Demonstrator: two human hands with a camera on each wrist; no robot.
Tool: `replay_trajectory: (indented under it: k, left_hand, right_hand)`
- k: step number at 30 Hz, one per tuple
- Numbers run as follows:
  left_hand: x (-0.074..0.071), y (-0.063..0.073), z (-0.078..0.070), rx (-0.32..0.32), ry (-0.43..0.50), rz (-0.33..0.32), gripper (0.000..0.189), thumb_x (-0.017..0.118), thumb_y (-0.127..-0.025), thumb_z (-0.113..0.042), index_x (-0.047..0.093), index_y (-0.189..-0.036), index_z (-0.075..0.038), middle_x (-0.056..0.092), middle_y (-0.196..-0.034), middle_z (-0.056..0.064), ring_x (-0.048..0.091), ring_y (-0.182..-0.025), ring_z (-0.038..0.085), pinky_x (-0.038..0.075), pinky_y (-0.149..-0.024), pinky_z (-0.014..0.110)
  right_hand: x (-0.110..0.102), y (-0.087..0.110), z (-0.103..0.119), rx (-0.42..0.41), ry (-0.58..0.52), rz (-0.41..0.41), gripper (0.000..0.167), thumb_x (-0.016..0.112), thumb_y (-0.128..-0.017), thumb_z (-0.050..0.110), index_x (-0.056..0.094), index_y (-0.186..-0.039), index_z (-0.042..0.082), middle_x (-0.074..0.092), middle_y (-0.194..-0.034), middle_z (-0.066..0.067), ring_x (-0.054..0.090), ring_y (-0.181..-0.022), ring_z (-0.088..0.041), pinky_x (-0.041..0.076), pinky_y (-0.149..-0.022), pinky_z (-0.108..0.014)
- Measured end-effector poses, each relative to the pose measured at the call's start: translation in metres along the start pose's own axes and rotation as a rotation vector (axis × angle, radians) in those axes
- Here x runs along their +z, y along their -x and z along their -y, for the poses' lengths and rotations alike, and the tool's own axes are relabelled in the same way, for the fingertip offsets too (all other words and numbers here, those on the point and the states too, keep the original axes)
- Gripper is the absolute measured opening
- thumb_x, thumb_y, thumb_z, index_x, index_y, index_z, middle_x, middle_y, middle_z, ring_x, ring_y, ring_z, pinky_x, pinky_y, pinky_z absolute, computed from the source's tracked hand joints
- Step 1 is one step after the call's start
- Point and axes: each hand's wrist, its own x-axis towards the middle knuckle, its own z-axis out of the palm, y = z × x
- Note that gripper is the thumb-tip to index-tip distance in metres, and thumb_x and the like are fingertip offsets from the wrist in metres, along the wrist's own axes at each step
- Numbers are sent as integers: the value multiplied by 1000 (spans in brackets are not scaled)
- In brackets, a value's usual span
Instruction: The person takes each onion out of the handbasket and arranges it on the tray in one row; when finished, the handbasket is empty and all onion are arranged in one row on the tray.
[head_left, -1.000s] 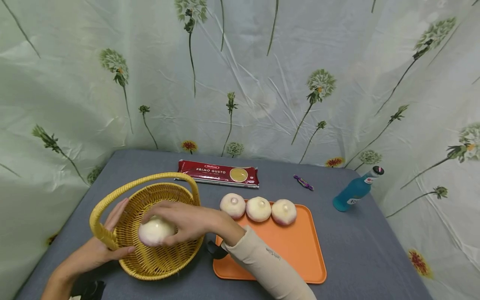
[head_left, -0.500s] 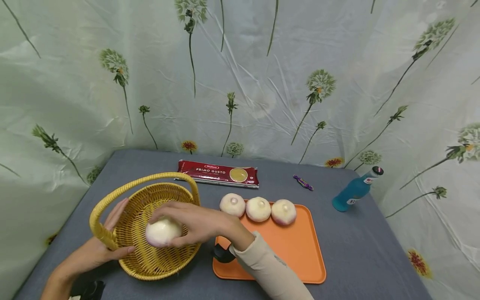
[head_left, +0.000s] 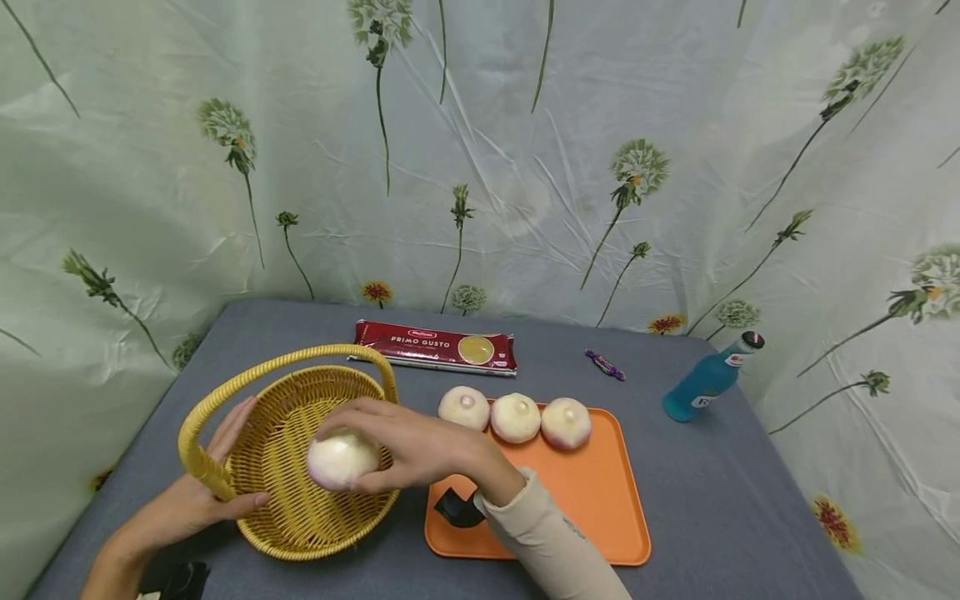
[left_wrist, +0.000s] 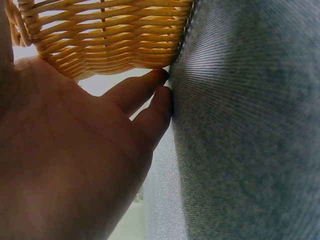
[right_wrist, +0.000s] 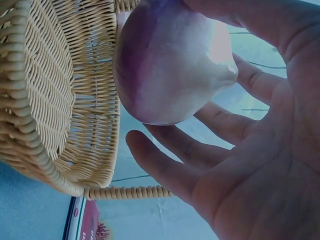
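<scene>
A white onion with a purple underside (head_left: 341,461) is in my right hand (head_left: 401,446), whose thumb and fingers hold it over the right part of the yellow wicker basket (head_left: 281,529). From the right wrist, the onion (right_wrist: 167,65) appears just outside the basket's mouth, its pale nub toward the palm. My left hand (head_left: 191,496) rests on the basket's left side by the handle base, thumb over the rim. In the left wrist view, straight fingers (left_wrist: 137,92) lie along the basket's outside, tips at the cloth. Three similar onions (head_left: 516,418) sit along the far left edge of the orange tray (head_left: 585,508).
A red packet marked Primo Gusto (head_left: 435,347) lies behind the basket and tray. A purple wrapped candy (head_left: 604,365) is right of it. A blue bottle (head_left: 705,383) stands at the table's right side. The basket's tall handle (head_left: 277,364) arches above its opening.
My right hand has shifted to the right with the onion, from the basket's middle toward its right rim. The left hand and basket have stayed in place.
</scene>
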Motion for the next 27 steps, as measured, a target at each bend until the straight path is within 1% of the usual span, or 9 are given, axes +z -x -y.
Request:
replay_trajectory:
  k: [6, 11, 14, 17, 23, 25, 27]
  left_hand:
    - [0, 0, 1, -3, -4, -2, 125, 81, -79, 0, -9, -162, -25, -14, -166, -4, -11, -140, -15, 4, -95, -1]
    - [-1, 0, 2, -13, 7, 1, 125, 80, -80, 1, -10, -162, -26, -16, -166, -2, -13, -140, -14, 1, -95, -1]
    - [-1, 0, 4, -10, 20, 1, 125, 80, -79, 3, -10, -162, -25, -16, -166, 1, -13, -141, -13, 1, -95, -1]
    - [-1, 0, 6, -2, 29, 3, 126, 79, -78, 5, -10, -162, -24, -16, -166, 1, -13, -141, -12, 0, -95, 0]
    - [-1, 0, 5, -3, 38, 5, 125, 79, -79, 5, -10, -162, -24, -16, -166, -6, -12, -140, -13, 1, -95, 0]
    - [-1, 0, 4, -1, 43, 7, 125, 78, -79, 5, -11, -162, -24, -17, -166, -6, -13, -140, -13, 0, -96, 0]
    - [-1, 0, 2, -4, 38, 8, 124, 78, -80, 4, -11, -162, -24, -17, -166, -6, -13, -140, -13, 1, -95, 0]
  right_hand:
    - [-2, 9, 3, 3, 6, -25, 53, 68, -96, 26, 46, -144, 17, 44, -146, 0, 40, -132, -4, 35, -103, -12]
    - [-4, 15, 3, 19, -2, -53, 53, 70, -94, 26, 48, -142, 18, 44, -144, 0, 42, -130, -4, 38, -101, -12]
    - [-4, 20, 2, 31, -2, -64, 52, 70, -94, 26, 48, -141, 20, 43, -144, 0, 43, -129, -5, 39, -100, -13]
    - [-4, 24, 1, 37, -10, -67, 51, 70, -95, 27, 48, -141, 20, 41, -144, 0, 42, -130, -5, 39, -100, -14]
    - [-7, 35, 1, 37, -29, -84, 52, 71, -94, 26, 49, -141, 20, 40, -144, -1, 39, -131, -8, 40, -101, -16]
    - [-9, 38, 2, 41, -28, -91, 52, 72, -93, 26, 50, -140, 20, 40, -143, -2, 38, -131, -9, 41, -101, -17]
    - [-10, 41, 2, 48, -26, -100, 52, 73, -92, 26, 51, -139, 20, 39, -143, -3, 38, -131, -11, 42, -101, -20]
